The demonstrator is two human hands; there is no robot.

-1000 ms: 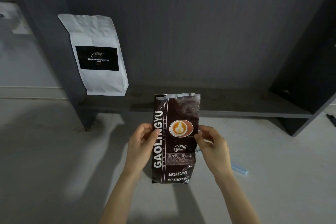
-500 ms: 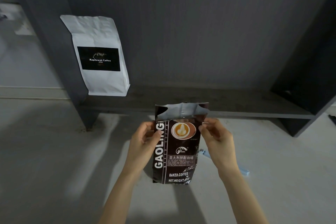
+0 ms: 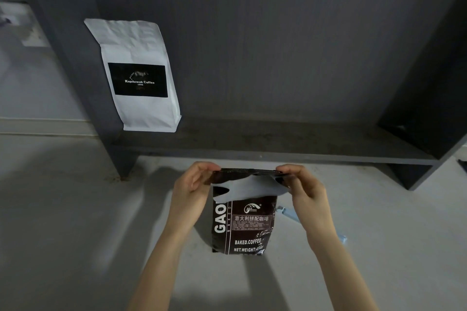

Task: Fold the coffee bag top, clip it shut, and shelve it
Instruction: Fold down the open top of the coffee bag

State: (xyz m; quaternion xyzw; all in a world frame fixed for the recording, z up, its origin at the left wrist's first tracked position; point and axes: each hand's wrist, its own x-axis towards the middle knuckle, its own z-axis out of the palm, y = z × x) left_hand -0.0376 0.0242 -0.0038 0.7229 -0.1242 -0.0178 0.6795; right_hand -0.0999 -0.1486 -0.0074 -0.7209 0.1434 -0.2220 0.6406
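A dark brown coffee bag (image 3: 243, 230) with white lettering stands upright on the grey floor in front of me. Its top is bent forward and down, so the silvery inside of the flap (image 3: 249, 188) faces me. My left hand (image 3: 193, 188) pinches the fold's left corner. My right hand (image 3: 303, 188) pinches the right corner. A pale blue clip (image 3: 286, 212) lies on the floor behind my right forearm, mostly hidden by it.
A dark grey shelf unit stands just beyond the bag, its low board (image 3: 278, 144) bare except for a white Kopiluwak coffee bag (image 3: 137, 76) leaning at its left end. Upright side panels close the shelf at left and right.
Both hands slid from the bag's sides up to its top corners and bent the top forward and down. The bag now looks shorter, with the silver lining showing.
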